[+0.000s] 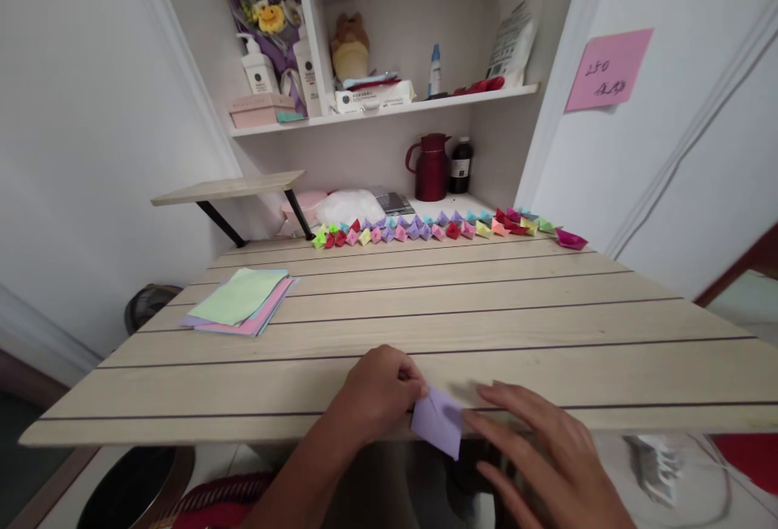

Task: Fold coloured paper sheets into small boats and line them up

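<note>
A small folded piece of purple paper is held over the table's front edge. My left hand pinches its upper left corner between thumb and fingers. Just right of the paper, my right hand has its fingers spread; one fingertip is close to the paper's right edge, and I cannot tell whether it touches. Along the back of the table stand rows of small folded paper boats in many colours. On the left lies a stack of coloured paper sheets, a pale green one on top.
The wooden table has dark grooves across it. At its back left stands a small raised shelf on black legs. Behind are a red jug and a dark bottle. A pink note is on the right wall.
</note>
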Tool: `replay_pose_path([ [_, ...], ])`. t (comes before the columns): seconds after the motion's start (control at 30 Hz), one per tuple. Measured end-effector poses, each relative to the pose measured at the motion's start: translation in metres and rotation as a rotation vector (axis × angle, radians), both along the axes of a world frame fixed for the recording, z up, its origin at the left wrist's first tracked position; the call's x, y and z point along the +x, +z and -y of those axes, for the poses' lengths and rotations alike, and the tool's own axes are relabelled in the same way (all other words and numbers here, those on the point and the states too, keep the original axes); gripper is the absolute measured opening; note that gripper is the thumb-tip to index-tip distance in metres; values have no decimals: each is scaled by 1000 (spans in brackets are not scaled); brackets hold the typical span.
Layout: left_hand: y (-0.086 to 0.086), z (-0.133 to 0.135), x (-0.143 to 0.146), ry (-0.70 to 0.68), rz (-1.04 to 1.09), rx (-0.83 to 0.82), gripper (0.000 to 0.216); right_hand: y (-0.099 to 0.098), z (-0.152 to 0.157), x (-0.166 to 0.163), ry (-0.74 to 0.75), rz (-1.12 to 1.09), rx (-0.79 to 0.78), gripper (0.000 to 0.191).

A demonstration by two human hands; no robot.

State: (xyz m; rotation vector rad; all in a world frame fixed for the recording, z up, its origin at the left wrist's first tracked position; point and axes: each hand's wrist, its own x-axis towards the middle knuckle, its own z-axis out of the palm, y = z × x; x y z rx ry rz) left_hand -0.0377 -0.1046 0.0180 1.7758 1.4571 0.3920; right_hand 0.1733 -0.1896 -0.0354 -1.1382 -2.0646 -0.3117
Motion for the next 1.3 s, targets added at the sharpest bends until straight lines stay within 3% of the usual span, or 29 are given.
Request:
replay_pose_path([
  [0.17, 2, -3, 4, -135, -63, 11, 19, -5, -16, -7, 56, 215, -33, 45],
  [0.37, 0, 9, 5, -38, -38, 152, 14, -16, -13, -7, 79, 146, -48, 43],
  [0.5, -5, 23, 0, 69, 93, 278, 30, -20, -16, -11, 71, 58, -26, 36],
  [0.57, -10, 32, -5, 144, 145, 460, 26, -22, -17, -13, 61, 37, -33, 36],
  [0.63, -18, 41, -12, 198, 121, 748, 22, -24, -17, -14, 52, 31, -53, 38],
  [0.77, -43, 57, -21, 332, -87, 1179, 22, -26, -15, -14, 48, 22, -69, 40],
  [0.87, -63, 62, -16, 207, -140, 1206, 24, -23, -15, -15, 48, 21, -52, 40],
  [1.0, -79, 62, -1, 202, -89, 1258, 27, -21, -15, -15, 44, 47, -60, 43],
  [1.3, -78, 60, 3, 108, -107, 1310, 22, -22, -14, -14, 50, 36, -66, 46],
])
